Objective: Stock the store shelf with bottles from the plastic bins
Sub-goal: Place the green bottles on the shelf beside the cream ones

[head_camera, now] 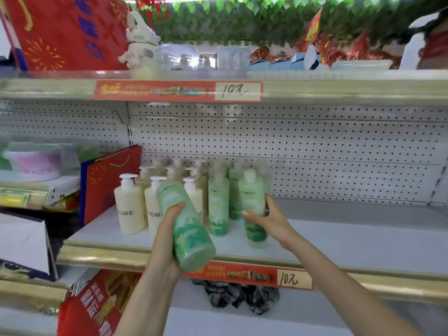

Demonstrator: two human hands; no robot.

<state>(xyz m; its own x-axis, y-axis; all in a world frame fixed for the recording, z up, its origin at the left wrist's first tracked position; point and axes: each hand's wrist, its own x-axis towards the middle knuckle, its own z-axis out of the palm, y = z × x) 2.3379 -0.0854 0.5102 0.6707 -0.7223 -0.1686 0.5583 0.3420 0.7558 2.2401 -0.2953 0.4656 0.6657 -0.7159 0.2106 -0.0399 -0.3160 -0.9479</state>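
1. Shelf [339,241]: beyond both hands, bare board right of the right hand.
2. Cream pump bottles [129,207]: standing just left of the left hand.
3. Left hand [169,229]: wrapped around tilted green bottle [186,226].
4. Right hand [269,220]: gripping upright green bottle [252,202] on shelf.

White pegboard [291,146] backs the bay, dotted with small holes and seamed in panels. Gold trim [363,92] edges each level; red price strips [178,91] sit on it, each with a handwritten cream tag. Green leaf garland [242,18] runs along the top, with red tinsel [339,48] beneath — bright light falls from above. A red banner [68,30] stands upper left. A red gift bag [109,183] leans at the bay's left end.
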